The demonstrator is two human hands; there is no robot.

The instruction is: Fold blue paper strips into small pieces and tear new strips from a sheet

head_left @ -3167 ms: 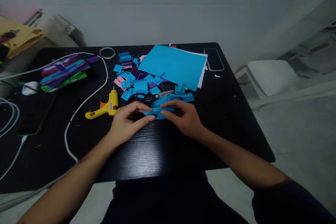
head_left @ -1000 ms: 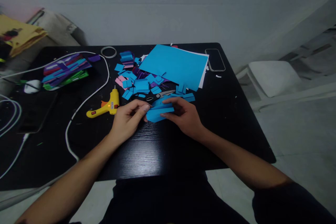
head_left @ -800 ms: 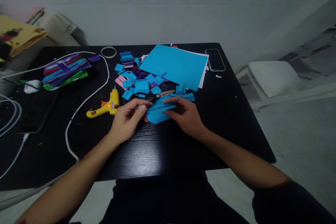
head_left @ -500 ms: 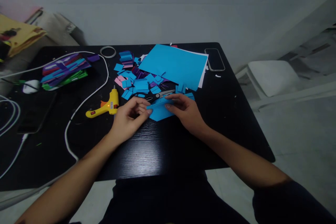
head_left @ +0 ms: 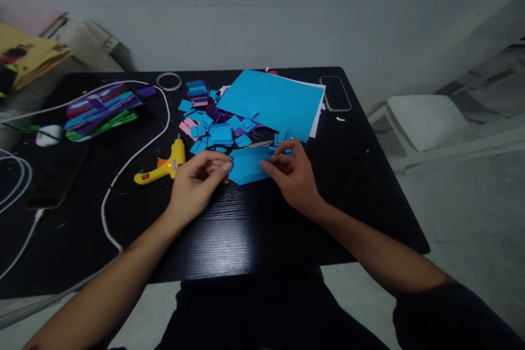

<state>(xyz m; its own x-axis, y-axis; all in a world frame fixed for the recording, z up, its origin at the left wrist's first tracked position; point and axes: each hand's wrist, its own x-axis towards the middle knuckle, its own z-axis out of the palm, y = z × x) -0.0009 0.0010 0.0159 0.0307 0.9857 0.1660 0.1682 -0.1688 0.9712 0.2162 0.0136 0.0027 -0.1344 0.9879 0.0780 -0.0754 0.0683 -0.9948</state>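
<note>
While my left hand and right hand are working together: I am holding one blue paper piece between them, over the black worktop.
Left grip: I am pinching the paper's left end, my thumb pressing on top, my fingers curling behind.
Right grip: I am pinching the paper's right end, my thumb lying on its face, my forefinger arching above.
Paper's face: it is turning towards me, faint lines running along it from end to end.
Small cut pieces: blue, pink and purple ones are lying in a loose heap just beyond my hands.
Large blue sheet: it is lying at the heap's right, a white sheet peeking out from beneath.
Yellow glue gun: it is lying just beside my left hand, nozzle pointing to the back, a small orange light glowing.
Far left: a bundle of coloured strips is lying inside the curve of a white cable.
Back edge: a phone is resting near the right corner.
</note>
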